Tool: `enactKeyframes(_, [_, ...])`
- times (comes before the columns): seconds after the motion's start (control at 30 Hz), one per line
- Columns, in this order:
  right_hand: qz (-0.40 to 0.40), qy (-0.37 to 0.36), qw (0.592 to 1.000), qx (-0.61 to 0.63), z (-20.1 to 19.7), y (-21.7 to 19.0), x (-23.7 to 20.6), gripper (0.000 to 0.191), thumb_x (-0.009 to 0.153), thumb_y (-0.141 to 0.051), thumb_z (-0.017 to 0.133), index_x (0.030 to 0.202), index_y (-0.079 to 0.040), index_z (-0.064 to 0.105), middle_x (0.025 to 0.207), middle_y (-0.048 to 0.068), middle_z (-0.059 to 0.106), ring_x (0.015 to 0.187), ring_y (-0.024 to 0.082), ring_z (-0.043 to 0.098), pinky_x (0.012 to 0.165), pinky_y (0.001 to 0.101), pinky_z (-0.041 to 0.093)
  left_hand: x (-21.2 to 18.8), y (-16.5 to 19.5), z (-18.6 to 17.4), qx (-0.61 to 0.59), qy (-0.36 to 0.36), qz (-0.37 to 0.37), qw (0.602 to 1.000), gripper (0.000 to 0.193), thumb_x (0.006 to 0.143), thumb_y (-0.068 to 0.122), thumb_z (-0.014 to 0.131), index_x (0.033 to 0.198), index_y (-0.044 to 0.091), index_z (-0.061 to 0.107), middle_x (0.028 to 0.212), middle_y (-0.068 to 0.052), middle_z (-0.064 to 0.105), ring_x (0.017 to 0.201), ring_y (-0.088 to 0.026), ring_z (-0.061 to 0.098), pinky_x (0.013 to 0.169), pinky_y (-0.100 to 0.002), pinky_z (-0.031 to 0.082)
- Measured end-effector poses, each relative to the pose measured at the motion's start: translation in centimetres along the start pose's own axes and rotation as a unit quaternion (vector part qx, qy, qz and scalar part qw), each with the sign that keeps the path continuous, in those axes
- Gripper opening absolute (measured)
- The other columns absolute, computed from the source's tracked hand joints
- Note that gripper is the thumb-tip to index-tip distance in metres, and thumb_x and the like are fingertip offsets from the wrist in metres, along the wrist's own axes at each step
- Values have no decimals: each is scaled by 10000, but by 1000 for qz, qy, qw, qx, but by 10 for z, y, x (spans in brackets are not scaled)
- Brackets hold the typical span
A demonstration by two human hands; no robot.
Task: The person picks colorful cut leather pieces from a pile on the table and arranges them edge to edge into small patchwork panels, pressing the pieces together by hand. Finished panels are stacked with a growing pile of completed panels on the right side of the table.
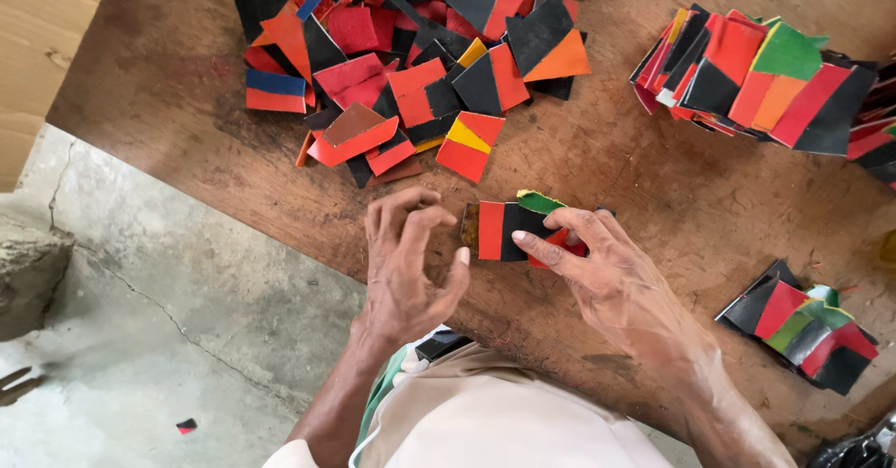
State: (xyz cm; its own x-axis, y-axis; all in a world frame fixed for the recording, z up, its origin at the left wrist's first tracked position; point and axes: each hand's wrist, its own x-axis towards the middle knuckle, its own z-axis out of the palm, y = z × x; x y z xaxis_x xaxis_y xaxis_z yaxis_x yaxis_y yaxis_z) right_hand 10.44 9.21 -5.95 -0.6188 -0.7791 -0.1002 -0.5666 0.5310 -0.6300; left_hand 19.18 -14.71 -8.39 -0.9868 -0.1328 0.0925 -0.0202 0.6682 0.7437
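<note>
Resting on a worn wooden table above cracked concrete floor, right hand fingers press patchwork piece; left hand loosely curled, empty.

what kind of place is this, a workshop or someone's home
Probably a small, informal craft workshop. A worn wooden table holds a loose heap of cut coloured pieces and sorted stacks, over a cracked concrete floor. Both hands work at a small stack.

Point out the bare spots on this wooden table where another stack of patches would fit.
Bare wood on the table lies between the loose heap and the top-right stack, and right of the right hand before the lower-right stack. The left end below the heap is also free. The hands' small stack crowds the near edge.
</note>
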Motion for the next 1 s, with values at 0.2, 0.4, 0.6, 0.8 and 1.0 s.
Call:
enactKeyframes(0.2, [61, 101, 992, 50, -13, 0, -23, 596, 804, 97, 656, 1318, -204, 667, 1235, 100, 600, 1018, 226, 641, 764, 347, 542, 0, 16, 0, -53, 41, -7, 998, 267, 899, 105, 753, 1144, 63, 656, 1171, -102, 600, 1144, -289, 565, 1013, -404, 444])
enactKeyframes(0.4, [132, 144, 980, -39, -23, 4, -38, 581, 830, -201, 803, 1361, -55, 616, 1243, 151, 576, 1113, 351, 592, 874, 417, 531, 15, 36, 7, 7, 10, 21, 1000, 326, 873, 144, 788, 1182, 64, 716, 1114, -95, 625, 1108, -298, 551, 946, -440, 417])
enactKeyframes(0.6, [203, 151, 966, 55, -17, 7, -48, 598, 795, -229, 822, 1323, -50, 607, 1215, 136, 565, 1012, 292, 649, 839, 400, 550, 32, 54, 18, 41, -33, 32, 998, 269, 808, 158, 818, 1066, 110, 761, 1033, -54, 626, 1061, -281, 548, 950, -438, 378])
enactKeyframes(0.8, [215, 195, 946, 143, -16, 15, -63, 459, 778, -102, 815, 1194, -48, 629, 1127, 106, 602, 890, 204, 702, 756, 326, 588, 41, 71, 25, 16, -39, 44, 998, 205, 779, 131, 825, 957, 87, 734, 964, -14, 675, 1025, -251, 576, 921, -412, 355])
enactKeyframes(1.0, [208, 244, 905, 280, -8, 49, -87, 224, 919, 4, 730, 1130, -42, 668, 974, 14, 693, 901, 99, 658, 782, 258, 566, 59, 100, 25, -31, -69, 36, 996, 139, 776, 100, 837, 865, 72, 735, 821, -22, 692, 862, -202, 592, 860, -372, 394])
